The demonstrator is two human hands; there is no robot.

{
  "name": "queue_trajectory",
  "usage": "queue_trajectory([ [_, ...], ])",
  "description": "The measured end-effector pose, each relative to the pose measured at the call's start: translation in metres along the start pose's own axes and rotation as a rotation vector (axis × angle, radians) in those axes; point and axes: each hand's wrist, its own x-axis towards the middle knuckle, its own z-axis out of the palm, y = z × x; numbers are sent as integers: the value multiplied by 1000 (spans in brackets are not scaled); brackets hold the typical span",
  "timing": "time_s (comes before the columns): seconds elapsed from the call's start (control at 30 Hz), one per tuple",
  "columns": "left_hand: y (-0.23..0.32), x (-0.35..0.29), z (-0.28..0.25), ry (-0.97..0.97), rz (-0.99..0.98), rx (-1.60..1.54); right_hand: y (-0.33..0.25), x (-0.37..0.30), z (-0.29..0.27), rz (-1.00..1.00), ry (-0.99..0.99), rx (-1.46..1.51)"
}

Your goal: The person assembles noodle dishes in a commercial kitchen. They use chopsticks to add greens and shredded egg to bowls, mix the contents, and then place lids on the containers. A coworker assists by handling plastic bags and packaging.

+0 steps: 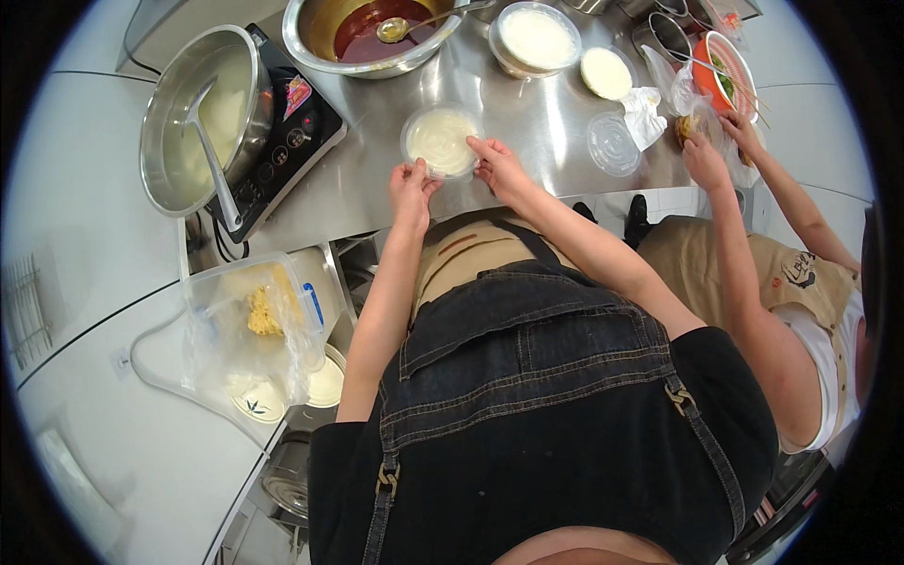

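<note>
Both my hands are at a round clear plastic tub (pixel 441 141) filled with something white and creamy, near the front edge of the steel counter. The fingers of my left hand (pixel 412 191) are closed on its near-left rim. On the right side, my right hand (pixel 500 169) pinches the rim, thumb over the edge. Whether a clear lid covers the tub I cannot tell. More tubs of white contents (pixel 538 38) stand stacked farther back, and another white-filled tub (pixel 606 73) is right of them. A clear round lid (pixel 613 144) lies near a crumpled white tissue (pixel 644 120).
On the left a steel pot (pixel 156 141) with whitish contents and a ladle sits on a black induction cooker (pixel 299 151). A steel basin (pixel 299 42) of red-brown liquid holds a ladle. At right, a co-worker's hands (pixel 708 162) handle a plastic bag beside an orange-red bowl (pixel 708 71).
</note>
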Motion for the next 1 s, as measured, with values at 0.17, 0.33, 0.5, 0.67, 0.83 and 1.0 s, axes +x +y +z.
queue_trajectory([
  [0.17, -10, -8, 7, 99, 33, 34, 6, -5, -1, -11, 2, 40],
  [0.33, -26, -19, 19, 114, 1, 12, 7, -6, -6, 10, 55, 67],
  [0.5, -36, -20, 21, 89, -34, -8, 23, 1, -23, -33, -36, 171],
  [0.67, -33, -30, 37, 108, -72, -17, 8, -20, -15, 23, 65, 153],
  [0.83, -40, -35, 43, 75, -133, -28, 4, -26, -16, 23, 81, 133],
  [1.0, -45, -37, 49, 56, -164, -18, -3, -29, -14, 27, 190, 92],
])
